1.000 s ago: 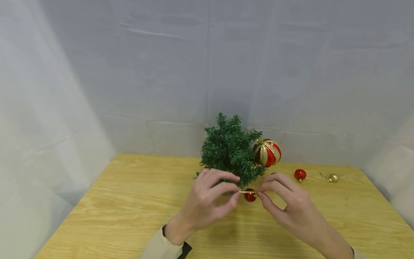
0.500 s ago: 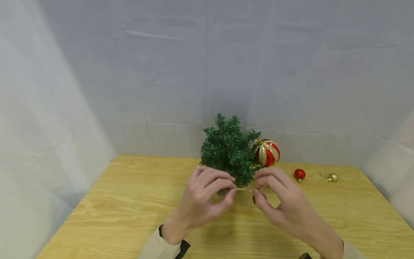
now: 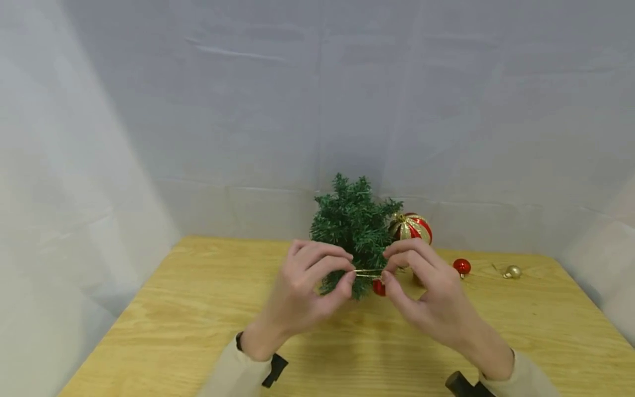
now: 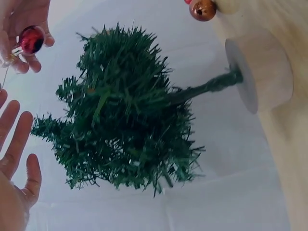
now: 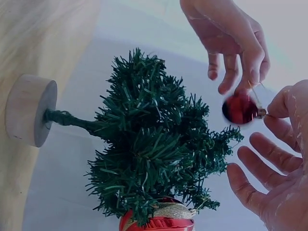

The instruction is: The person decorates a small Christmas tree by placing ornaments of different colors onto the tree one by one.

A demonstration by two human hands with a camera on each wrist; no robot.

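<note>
Both hands hold a small shiny red bauble point(image 3: 379, 287) in front of the small artificial Christmas tree point(image 3: 351, 220). My right hand point(image 3: 436, 295) pinches the gold cap of the bauble point(image 5: 240, 109) between thumb and forefinger, the other fingers spread apart in the right wrist view. The far end of its thin gold string loop point(image 3: 367, 273) is pinched by my left hand point(image 3: 305, 292). The loop is stretched level between the hands as two strands. Green branches point(image 4: 125, 106) stand right behind the bauble, and the tree's round wooden base point(image 4: 269, 70) rests on the table.
A large red-and-gold striped bauble point(image 3: 414, 227) is at the tree's right side. Further right on the wooden table point(image 3: 208, 309) lie a small red bauble point(image 3: 462, 267) and a small gold bauble point(image 3: 512, 271). A pale cloth backdrop point(image 3: 248, 138) rises behind the table.
Both hands have moved forward and slightly left, carrying the red bauble up in front of the tree's lower branches. The string loop now shows two separated strands.
</note>
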